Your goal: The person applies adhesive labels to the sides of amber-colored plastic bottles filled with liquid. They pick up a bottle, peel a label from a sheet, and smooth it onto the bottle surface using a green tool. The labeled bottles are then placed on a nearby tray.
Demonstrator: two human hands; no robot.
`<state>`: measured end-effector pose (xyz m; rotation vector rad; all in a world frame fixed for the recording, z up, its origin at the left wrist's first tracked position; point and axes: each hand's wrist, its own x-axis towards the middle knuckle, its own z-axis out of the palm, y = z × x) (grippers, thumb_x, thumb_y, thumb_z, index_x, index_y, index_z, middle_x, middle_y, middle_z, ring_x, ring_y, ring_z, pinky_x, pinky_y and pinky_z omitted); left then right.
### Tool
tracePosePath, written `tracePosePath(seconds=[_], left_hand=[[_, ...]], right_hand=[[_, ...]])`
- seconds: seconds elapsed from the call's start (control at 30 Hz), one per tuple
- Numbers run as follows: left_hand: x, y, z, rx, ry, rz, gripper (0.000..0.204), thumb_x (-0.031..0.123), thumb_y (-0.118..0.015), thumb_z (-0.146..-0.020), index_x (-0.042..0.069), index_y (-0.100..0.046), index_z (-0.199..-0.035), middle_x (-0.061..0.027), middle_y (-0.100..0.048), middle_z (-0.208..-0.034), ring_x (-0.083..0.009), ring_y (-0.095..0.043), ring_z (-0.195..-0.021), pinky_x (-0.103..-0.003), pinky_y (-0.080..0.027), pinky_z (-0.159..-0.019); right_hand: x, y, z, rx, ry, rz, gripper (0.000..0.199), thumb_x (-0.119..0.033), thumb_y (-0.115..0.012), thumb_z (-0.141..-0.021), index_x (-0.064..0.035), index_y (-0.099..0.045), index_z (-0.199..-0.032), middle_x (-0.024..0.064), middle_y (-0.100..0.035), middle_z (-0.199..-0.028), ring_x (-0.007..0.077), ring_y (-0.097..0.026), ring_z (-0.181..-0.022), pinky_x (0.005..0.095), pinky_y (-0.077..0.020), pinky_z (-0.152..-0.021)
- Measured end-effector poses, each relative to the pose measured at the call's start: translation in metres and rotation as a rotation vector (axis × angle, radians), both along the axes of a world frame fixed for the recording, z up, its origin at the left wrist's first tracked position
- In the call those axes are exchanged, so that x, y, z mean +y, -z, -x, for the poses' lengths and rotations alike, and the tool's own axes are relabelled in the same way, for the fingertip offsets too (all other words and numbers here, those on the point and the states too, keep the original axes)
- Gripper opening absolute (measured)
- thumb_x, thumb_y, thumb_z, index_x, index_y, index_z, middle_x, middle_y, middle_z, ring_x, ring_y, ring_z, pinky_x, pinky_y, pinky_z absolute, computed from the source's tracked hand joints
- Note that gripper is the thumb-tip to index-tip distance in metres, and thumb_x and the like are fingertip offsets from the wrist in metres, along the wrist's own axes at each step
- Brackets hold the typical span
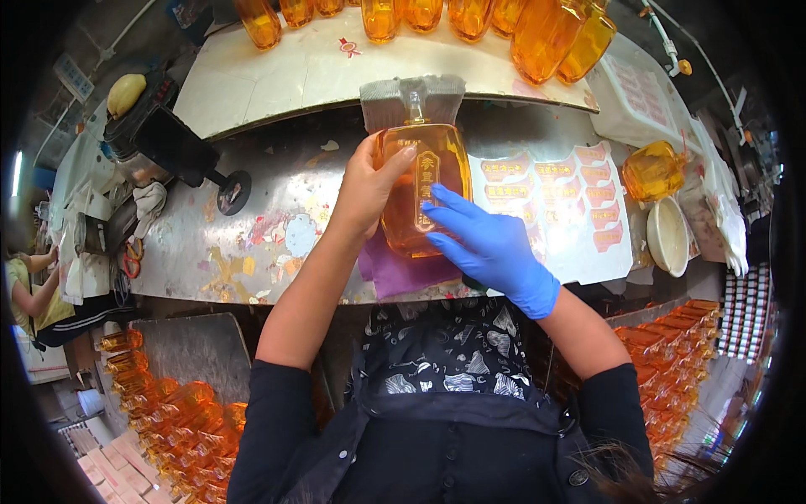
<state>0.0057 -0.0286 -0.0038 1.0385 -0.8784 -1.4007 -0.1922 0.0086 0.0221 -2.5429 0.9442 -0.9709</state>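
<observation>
An amber glass bottle [438, 217] with a gold label lies on the table before me, its neck pointing away into a grey padded rest [382, 102]. My bare left hand [375, 181] is closed around the bottle's left side, thumb across its upper face. On the lower right of the same bottle lie the outstretched fingers of my right hand [491, 245], which wears a blue glove. Its fingers are spread, touching the label's edge. Beneath the bottle is a purple cloth [395, 273]. To the right lie sheets of red and gold labels [550, 202].
Several amber bottles [380, 18] stand on the raised white board [285, 71] at the back. Another bottle [653, 170] rests near a pale bowl [668, 237] at right. Left are a black device [155, 126] and red-handled scissors [132, 257]. Bottles fill both lower sides; a person [38, 294] works far left.
</observation>
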Motion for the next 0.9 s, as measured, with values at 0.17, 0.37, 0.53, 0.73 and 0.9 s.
tracePosePath(seconds=[0.17, 0.37, 0.53, 0.73, 0.9], left_hand=[[-0.018, -0.002, -0.003, -0.026, -0.042, 0.083, 0.048, 0.018, -0.070, -0.086, -0.003, -0.047, -0.123, -0.0106, -0.060, -0.113, -0.0140, -0.059, -0.101, -0.029, -0.048, -0.089], [-0.023, -0.005, -0.010, 0.060, 0.029, -0.034, 0.051, 0.020, -0.071, -0.086, -0.003, -0.045, -0.124, -0.0106, -0.060, -0.113, -0.0142, -0.059, -0.100, -0.028, -0.047, -0.089], [-0.021, -0.004, -0.008, -0.003, -0.015, -0.002, 0.053, 0.021, -0.071, -0.085, -0.003, -0.045, -0.125, -0.0104, -0.060, -0.113, -0.0143, -0.059, -0.100, -0.027, -0.047, -0.089], [-0.021, -0.006, -0.004, -0.065, -0.040, 0.017, 0.050, 0.020, -0.070, -0.086, -0.002, -0.046, -0.124, -0.0099, -0.060, -0.112, -0.0145, -0.059, -0.099, -0.029, -0.049, -0.086], [-0.025, -0.007, -0.003, -0.110, -0.057, 0.003, 0.053, 0.022, -0.071, -0.085, -0.003, -0.045, -0.124, -0.0100, -0.060, -0.110, -0.0138, -0.059, -0.097, -0.028, -0.049, -0.083]], right_hand=[[-0.002, -0.002, 0.005, -0.414, 0.426, -0.630, 0.030, -0.014, -0.063, -0.089, -0.0020, -0.061, -0.117, 0.0060, -0.064, -0.113, 0.0077, -0.055, -0.081, 0.0225, -0.0450, -0.072], [-0.036, 0.024, -0.004, -0.404, 0.374, -0.966, 0.068, -0.049, -0.072, -0.079, 0.0045, -0.056, -0.119, 0.0164, -0.062, -0.109, 0.0232, -0.060, -0.102, 0.0336, -0.0466, -0.089], [-0.036, 0.023, -0.007, -0.345, 0.302, -0.984, 0.063, -0.046, -0.073, -0.078, 0.0031, -0.057, -0.114, 0.0153, -0.063, -0.107, 0.0207, -0.060, -0.099, 0.0326, -0.0472, -0.087], [-0.034, 0.028, -0.010, -0.412, 0.316, -0.995, 0.058, -0.042, -0.074, -0.079, 0.0034, -0.057, -0.111, 0.0132, -0.064, -0.103, 0.0169, -0.061, -0.093, 0.0303, -0.0479, -0.084], [-0.039, 0.024, -0.018, -0.454, 0.323, -0.999, 0.056, -0.040, -0.074, -0.080, 0.0035, -0.057, -0.111, 0.0120, -0.065, -0.101, 0.0167, -0.061, -0.091, 0.0299, -0.0480, -0.083]])
